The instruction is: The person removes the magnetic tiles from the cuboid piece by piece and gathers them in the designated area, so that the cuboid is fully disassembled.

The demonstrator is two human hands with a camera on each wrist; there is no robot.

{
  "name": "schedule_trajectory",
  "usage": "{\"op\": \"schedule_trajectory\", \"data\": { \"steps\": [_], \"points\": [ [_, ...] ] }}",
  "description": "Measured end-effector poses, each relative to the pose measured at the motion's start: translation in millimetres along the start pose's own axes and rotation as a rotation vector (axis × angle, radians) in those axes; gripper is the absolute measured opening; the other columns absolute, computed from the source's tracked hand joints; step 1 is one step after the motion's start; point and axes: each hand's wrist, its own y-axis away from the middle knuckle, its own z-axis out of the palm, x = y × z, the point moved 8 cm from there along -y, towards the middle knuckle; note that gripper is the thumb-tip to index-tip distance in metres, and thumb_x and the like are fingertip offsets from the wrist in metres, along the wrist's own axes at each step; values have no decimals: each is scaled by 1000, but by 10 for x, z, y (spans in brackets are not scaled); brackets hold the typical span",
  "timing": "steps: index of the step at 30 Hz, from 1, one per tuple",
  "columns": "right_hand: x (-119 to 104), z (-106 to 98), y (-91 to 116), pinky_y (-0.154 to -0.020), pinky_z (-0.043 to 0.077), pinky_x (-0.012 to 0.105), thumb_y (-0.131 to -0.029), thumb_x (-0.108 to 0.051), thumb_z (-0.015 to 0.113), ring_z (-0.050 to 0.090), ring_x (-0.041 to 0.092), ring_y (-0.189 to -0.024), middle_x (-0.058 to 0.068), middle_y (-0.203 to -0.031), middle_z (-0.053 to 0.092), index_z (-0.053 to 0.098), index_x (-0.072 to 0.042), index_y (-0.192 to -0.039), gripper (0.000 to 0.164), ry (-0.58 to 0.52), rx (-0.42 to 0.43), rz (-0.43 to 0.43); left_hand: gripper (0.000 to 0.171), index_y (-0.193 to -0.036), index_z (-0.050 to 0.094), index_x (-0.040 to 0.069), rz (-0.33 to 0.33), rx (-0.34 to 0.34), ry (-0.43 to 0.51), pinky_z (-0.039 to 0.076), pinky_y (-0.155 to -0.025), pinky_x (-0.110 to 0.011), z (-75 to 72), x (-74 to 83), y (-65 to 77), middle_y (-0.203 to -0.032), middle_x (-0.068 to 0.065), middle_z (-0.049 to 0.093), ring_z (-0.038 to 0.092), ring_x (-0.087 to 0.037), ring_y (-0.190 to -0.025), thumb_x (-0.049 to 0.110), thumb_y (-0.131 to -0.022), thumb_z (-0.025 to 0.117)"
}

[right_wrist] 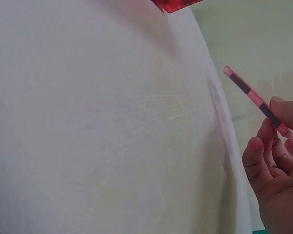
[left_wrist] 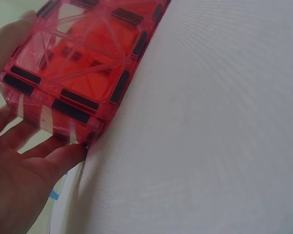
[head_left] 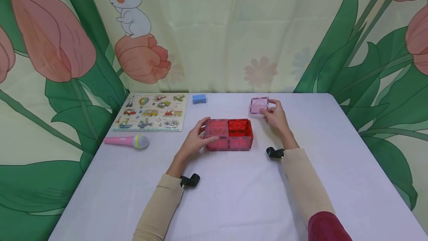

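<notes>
Plastic, translucent red, forms the rectangular box (head_left: 240,143) the left hand (head_left: 194,140) grips. The right hand (head_left: 277,118) pinches a square pink plastic tile (head_left: 259,105).

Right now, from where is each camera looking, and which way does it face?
Head: worn on the head, facing forward and down over the white table; left hand, right hand and sleeves show.
Left wrist: worn there, facing the left hand's work; that hand shows, holding the red box.
Right wrist: worn there, facing the right hand's work; that hand shows, pinching the pink tile.
Shared: head and left wrist show the red box; head and right wrist, the tile.
</notes>
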Motion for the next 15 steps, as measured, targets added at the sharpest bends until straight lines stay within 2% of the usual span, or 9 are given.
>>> {"op": "schedule_trajectory", "data": {
  "steps": [4,11,15],
  "points": [
    [72,-24,-46,-64,49,20,-101,-34,59,55,20,-76,15,-106,61,25,-11,-154,67,0,9,39,93,-156,33,28,-10,4,-2,45,-112,-49,-3,-8,8,-151,-3,45,44,-31,-143,42,-79,84],
    [110,-88,-134,-58,48,20,-101,-34,59,57,15,-72,14,-105,60,38,-3,-147,60,65,55,59,93,-156,33,29,-17,15,-12,44,-113,-50,-17,-14,9,-151,-1,45,44,-30,-143,42,-79,84],
    [101,-125,-175,-57,47,21,-101,-32,59,58,16,-72,15,-105,60,42,0,-144,56,96,80,76,93,-156,33,29,-15,10,-15,44,-112,-51,-2,-6,5,-151,-1,45,45,-31,-142,41,-79,84]
  ]
}}
